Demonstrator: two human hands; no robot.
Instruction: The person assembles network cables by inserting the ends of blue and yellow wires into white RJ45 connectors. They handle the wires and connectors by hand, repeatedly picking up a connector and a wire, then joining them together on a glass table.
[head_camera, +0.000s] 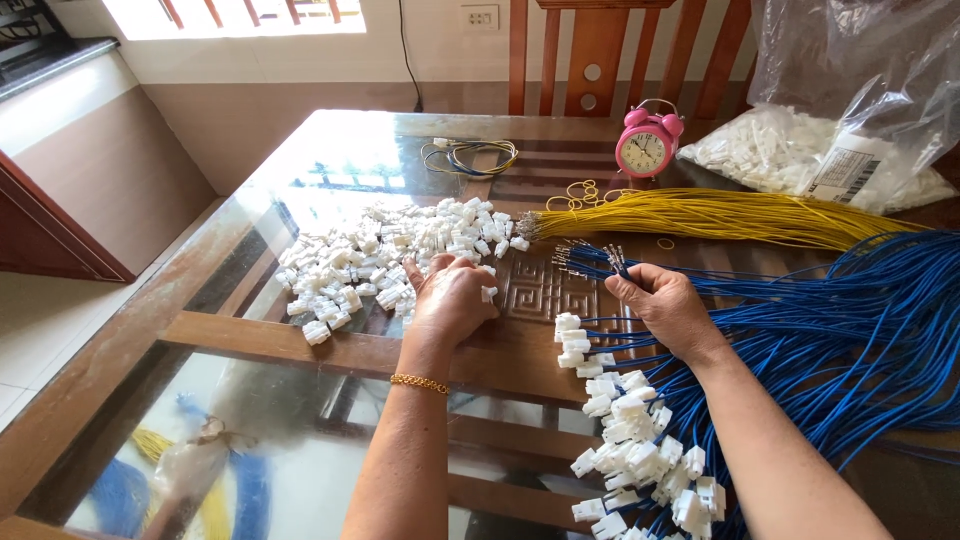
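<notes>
Glossy glass-and-wood table (300, 345), white plastic connectors (400, 255), seemingly rubbery-coated blue wires (850, 330)

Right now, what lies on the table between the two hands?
In the head view, between the left hand and right hand: bare carved wood, plus blue wires ending in white connectors.

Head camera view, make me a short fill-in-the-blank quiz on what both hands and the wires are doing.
1. The left hand rests on the pile of ____ plastic connectors.
2. The right hand pinches wires of ____ colour.
3. The yellow wire bundle lies just in front of a ____ alarm clock.
4. The left wrist wears a ____ bracelet.

Missing words: white; blue; pink; gold
</notes>
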